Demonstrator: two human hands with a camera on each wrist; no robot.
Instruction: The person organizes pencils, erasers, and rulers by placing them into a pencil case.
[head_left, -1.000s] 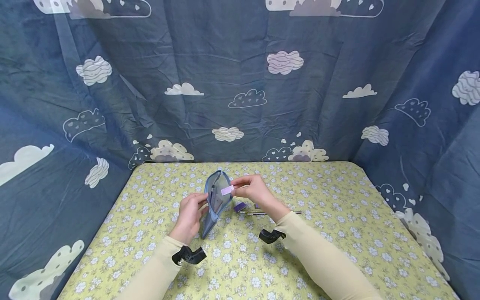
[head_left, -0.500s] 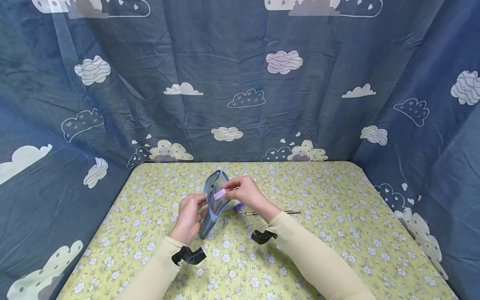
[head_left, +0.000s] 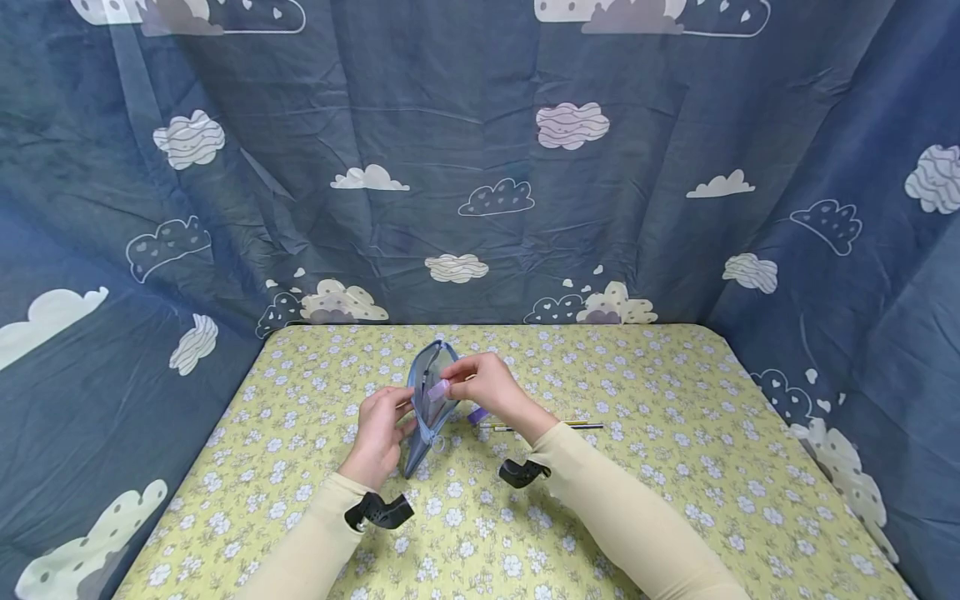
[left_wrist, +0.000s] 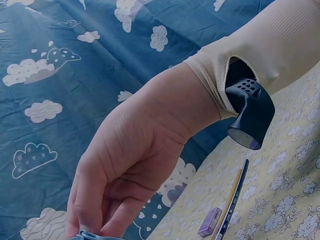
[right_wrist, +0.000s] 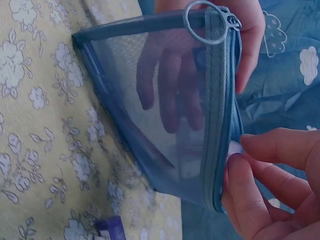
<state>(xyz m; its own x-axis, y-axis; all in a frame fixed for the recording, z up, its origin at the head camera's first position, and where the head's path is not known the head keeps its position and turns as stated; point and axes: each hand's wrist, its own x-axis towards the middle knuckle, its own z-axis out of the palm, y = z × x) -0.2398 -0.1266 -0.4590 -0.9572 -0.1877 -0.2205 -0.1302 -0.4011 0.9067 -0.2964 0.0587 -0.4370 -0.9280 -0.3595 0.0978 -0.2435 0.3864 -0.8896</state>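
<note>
Table (head_left: pixel 675 375) before me in yellow floral cloth (head_left: pixel 465 550), yellow pencil (head_left: pixel 576 422) and dark pencil (head_left: pixel 588 427) lying nine to three o'clock, side by side, purple block (head_left: pixel 477 415) near their nine-o'clock ends

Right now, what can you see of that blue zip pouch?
The pouch has sheer, mesh-like sides, blue edging and a zipper with a ring pull. It gapes open, tilted; contact with the flowered cloth is unclear. The left hand grips it; the right hand holds a lilac block at its mouth.
</note>
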